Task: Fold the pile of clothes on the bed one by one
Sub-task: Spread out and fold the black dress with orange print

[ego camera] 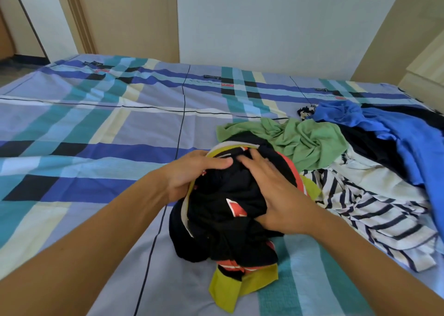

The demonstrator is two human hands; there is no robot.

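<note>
Clothes on the bed [96, 128] numbered at least five in the head view: one black garment [223, 210] with red and yellow trim, one green garment [305, 140], one blue garment [396, 133], one striped garment [374, 210] and one dark piece [367, 145] underneath. Bunched at the pile's left edge, the black garment ran near to far, yellow hem nearest. Of two hands, the left hand [189, 174] gripped its left rim and the right hand [271, 191] pressed it, fingers nearly straight

Both forearms outstretched, left hand [192, 171] curled round the black garment [223, 203], right hand [271, 191] flat atop.
</note>
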